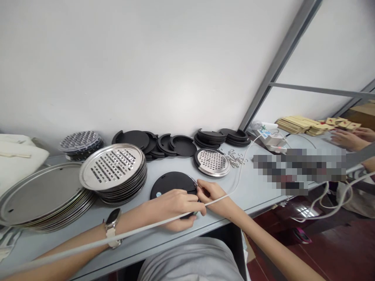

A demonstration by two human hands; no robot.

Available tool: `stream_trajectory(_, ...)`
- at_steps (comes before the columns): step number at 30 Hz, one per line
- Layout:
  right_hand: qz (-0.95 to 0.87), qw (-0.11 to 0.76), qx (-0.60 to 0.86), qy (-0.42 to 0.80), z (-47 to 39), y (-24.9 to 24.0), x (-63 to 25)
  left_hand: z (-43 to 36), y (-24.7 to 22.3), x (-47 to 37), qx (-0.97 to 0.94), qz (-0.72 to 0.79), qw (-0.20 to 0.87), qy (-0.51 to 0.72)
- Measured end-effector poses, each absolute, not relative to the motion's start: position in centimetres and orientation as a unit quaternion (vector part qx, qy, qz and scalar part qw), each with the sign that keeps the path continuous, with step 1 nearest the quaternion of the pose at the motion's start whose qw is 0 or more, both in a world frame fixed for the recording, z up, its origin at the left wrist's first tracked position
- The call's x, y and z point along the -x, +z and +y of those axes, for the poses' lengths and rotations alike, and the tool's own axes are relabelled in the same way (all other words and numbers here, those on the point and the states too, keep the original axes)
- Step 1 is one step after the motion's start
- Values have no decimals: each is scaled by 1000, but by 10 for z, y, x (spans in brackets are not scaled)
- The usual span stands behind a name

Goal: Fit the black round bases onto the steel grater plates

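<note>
A black round disc (pixel 171 180) with a small pale blue sticker lies flat on the table in front of me. Over its front part rests my left hand (pixel 180 205), fingers curled round the near edge and gripping it. My right hand (pixel 212 195) pinches a small shiny metal clip (pixel 195 184) against the disc's right rim; fingertips partly hide it. Just behind, a perforated metal grater plate (pixel 215 162) sits in a black round holder. Loose metal clips (pixel 233 159) lie beside that plate.
Stacked round grater plates (pixel 113 166) and larger metal trays (pixel 43 191) stand at left. Black holders (pixel 183 146) line the wall. A white cable (pixel 158 223) crosses in front of my hands. Another person's hands (pixel 347 138) work at far right near beige pieces (pixel 295 124).
</note>
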State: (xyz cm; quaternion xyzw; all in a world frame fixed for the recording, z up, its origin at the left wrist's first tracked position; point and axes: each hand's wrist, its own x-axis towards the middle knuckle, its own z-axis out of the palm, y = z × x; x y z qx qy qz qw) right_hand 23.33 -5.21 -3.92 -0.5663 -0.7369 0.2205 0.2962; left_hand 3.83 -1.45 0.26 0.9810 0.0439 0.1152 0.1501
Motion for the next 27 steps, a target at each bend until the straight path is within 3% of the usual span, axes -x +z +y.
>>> stream_trajectory(27, -735, 295, 565, 232, -53, -39, -235, -15, 2, -38, -983, 47, 136, 112)
